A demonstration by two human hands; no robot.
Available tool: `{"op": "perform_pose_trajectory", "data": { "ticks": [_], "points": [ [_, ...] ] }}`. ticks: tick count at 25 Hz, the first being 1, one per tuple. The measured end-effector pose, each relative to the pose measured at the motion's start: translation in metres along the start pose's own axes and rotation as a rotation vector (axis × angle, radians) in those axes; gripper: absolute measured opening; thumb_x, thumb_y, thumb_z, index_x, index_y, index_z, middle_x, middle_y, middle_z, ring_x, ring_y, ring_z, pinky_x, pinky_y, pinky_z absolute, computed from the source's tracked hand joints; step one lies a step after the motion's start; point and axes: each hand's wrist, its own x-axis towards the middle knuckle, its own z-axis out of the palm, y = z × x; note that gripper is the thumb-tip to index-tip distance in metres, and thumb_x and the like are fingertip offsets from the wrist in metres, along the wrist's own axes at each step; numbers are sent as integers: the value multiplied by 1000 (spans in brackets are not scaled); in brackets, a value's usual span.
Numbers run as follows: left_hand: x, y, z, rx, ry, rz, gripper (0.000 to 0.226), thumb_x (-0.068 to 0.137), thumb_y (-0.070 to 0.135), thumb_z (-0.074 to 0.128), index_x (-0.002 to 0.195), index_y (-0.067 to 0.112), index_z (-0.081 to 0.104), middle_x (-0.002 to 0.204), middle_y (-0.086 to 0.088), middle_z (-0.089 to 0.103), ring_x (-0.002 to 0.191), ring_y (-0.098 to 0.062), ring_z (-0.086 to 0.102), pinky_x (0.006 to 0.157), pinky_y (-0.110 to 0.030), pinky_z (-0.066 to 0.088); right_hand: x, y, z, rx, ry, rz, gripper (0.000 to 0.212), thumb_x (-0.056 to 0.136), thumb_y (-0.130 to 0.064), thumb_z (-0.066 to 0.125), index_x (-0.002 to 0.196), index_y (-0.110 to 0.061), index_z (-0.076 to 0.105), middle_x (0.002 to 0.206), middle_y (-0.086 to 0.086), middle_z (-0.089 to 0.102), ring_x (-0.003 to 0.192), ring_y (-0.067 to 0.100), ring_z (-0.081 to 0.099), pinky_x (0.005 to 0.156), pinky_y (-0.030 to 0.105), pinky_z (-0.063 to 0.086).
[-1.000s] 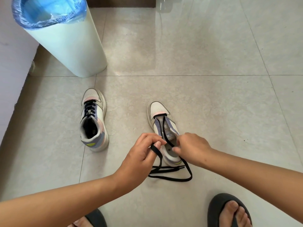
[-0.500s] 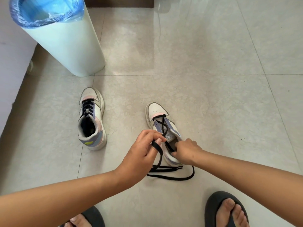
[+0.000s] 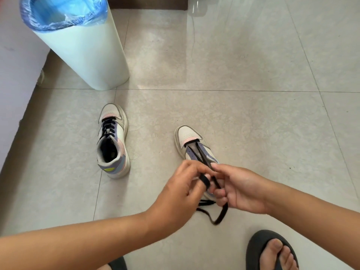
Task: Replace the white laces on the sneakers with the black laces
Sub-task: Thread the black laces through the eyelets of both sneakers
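Two white, pink and purple sneakers stand on the tiled floor. The left sneaker (image 3: pixel 113 140) carries a black lace threaded up its eyelets. The right sneaker (image 3: pixel 191 144) has a black lace (image 3: pixel 202 155) through only its lowest eyelets, and both strands run back to my hands. My left hand (image 3: pixel 184 190) pinches one strand, which loops over a fingertip. My right hand (image 3: pixel 236 189) holds the other strand, fingers curled. Slack lace (image 3: pixel 218 217) trails on the floor under my hands. The heel of the right sneaker is hidden behind them.
A tall white bin (image 3: pixel 83 49) with a blue liner stands at the back left beside a pale wall (image 3: pixel 11 75). My foot in a dark sandal (image 3: pixel 272 250) is at the bottom right, and another sandal (image 3: pixel 116 265) shows at the bottom edge.
My right hand has lifted from the sneaker's tongue and drawn its strand up towards my left hand. The crossing lace over the tongue now looks pulled straighter. The slack loop on the floor has shrunk.
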Motion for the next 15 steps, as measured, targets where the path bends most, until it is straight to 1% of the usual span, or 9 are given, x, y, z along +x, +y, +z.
{"op": "perform_pose_trajectory", "data": {
  "ticks": [1,3,5,6,7,9,10,12,15],
  "points": [
    [-4,3,4,2,-94,56,23,88,8,48,102,21,61,105,4,54,97,-1,57,85,-14,46,-3,2,0,33,-57,45,31,95,-38,46,82,-12,57,66,6,49,51,13,41,46,22,37],
    [-6,3,6,63,-228,215,28,87,5,50,112,11,59,105,-2,57,96,-5,59,85,-20,51,-6,2,-3,-60,-50,11,26,91,-39,52,90,-13,58,74,9,52,62,16,49,58,26,42],
    [14,-13,-5,159,-152,261,35,84,4,53,117,14,53,101,-3,60,93,-4,58,82,-17,49,-10,-4,-6,-144,45,-74,23,91,-34,54,84,-13,59,78,10,58,70,20,56,65,28,46],
    [31,-25,-13,233,-77,207,40,84,4,56,121,14,49,106,-3,59,98,-4,56,86,-19,47,-11,-6,-9,-138,84,-87,26,94,-34,52,80,-12,57,75,11,60,69,21,59,65,29,50],
    [52,-38,-20,325,-34,100,49,84,8,61,130,12,43,119,-6,53,112,-6,51,95,-23,43,-13,-7,-13,-114,114,-76,30,96,-34,47,78,-12,56,69,10,59,63,22,59,62,31,51],
    [88,-66,-26,436,-83,-262,88,81,29,71,147,10,16,150,-7,23,141,-18,20,115,-32,23,-15,-3,-15,-109,181,-39,33,99,-35,40,81,-10,53,56,8,52,50,21,52,54,32,50],
    [100,-79,-19,415,-128,-399,108,76,40,74,150,12,1,157,-4,4,145,-19,3,118,-36,13,-16,0,-15,-129,218,-32,32,100,-34,38,85,-9,52,51,7,48,46,20,48,51,30,48],
    [110,-100,5,321,-152,-488,128,68,54,75,149,15,-16,156,2,-22,144,-17,-17,119,-37,1,-17,7,-15,-153,259,-64,28,100,-27,39,87,-5,51,43,5,40,40,19,44,46,28,47],
    [117,-118,23,261,-127,-450,133,66,59,74,146,17,-23,151,6,-34,140,-15,-28,116,-33,-8,-21,7,-18,-240,336,-187,26,99,-22,43,84,-3,51,35,3,35,36,18,46,47,28,49]
  ]
}}
